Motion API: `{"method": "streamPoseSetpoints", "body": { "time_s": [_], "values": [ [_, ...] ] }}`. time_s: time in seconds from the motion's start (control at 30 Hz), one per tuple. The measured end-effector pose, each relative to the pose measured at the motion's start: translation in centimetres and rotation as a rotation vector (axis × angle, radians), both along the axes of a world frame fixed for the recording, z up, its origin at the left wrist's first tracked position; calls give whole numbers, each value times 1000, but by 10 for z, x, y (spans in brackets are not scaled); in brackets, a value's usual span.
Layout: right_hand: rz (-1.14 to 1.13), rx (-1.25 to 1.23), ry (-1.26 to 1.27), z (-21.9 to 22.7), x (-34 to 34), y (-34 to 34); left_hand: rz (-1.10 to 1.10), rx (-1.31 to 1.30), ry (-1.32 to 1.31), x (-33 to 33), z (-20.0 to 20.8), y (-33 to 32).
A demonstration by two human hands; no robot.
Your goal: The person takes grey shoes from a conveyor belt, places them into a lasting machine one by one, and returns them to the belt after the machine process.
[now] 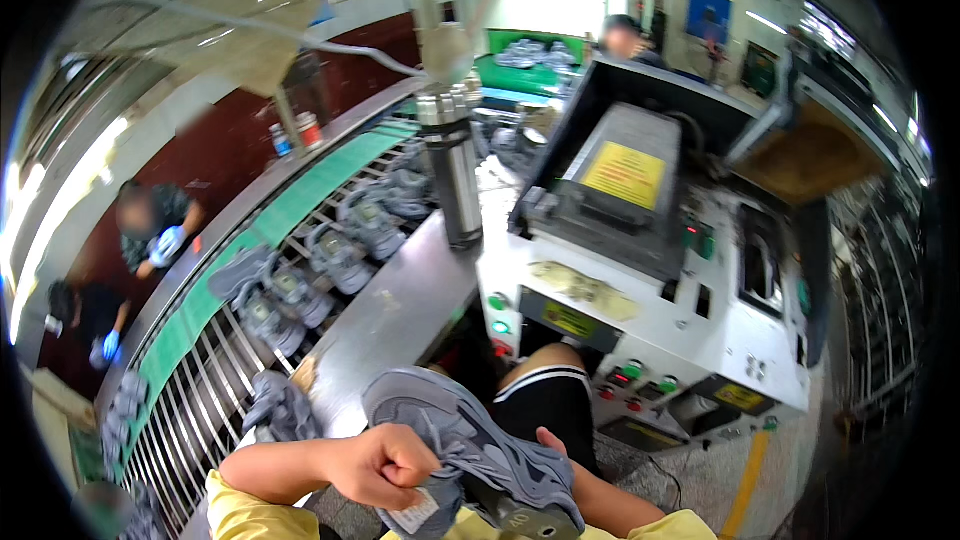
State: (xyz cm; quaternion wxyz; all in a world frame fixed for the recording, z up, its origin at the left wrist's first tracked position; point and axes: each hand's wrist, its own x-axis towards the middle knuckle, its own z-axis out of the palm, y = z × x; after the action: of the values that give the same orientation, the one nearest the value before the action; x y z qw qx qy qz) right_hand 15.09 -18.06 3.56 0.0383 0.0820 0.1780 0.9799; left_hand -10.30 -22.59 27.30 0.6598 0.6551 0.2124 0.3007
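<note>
A grey sports shoe (490,440) is held low in front of me, its toe toward the upper left. A dark olive form, perhaps a shoe last (535,520), shows at its opening. My left hand (385,465) is closed in a fist against the shoe's near side, beside a white label (415,512); the exact part it grips is hidden. From the right, my right hand (555,443) wraps around the shoe, with mainly the thumb visible and the other fingers behind it. Another grey shoe (280,408) lies just left of my left forearm.
Several grey shoes (340,258) stand on a roller conveyor (200,410) along a green belt (195,325). A metal ledge (390,310) and black post (455,180) border it. A white machine (640,330) with buttons stands right. Two co-workers (150,225) stand beyond the conveyor.
</note>
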Motion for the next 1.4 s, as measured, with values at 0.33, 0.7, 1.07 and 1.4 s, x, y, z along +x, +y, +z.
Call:
{"method": "streamPoseSetpoints", "body": {
  "time_s": [0.33, 0.7, 1.07, 1.4],
  "values": [
    [-796, 445, -131, 58, 103, 3, -242, 1063, 203, 165, 26, 63],
    [-1677, 586, -1063, 108, 296, 69, 722, 264, 302, 62, -149, 89],
    [-676, 1378, -3134, 259, 370, 325, 1685, 135, 938, -129, -345, 6],
    [-8, 1301, -3116, 201, 371, 397, 1636, -70, 688, -87, -320, 22]
  ]
}}
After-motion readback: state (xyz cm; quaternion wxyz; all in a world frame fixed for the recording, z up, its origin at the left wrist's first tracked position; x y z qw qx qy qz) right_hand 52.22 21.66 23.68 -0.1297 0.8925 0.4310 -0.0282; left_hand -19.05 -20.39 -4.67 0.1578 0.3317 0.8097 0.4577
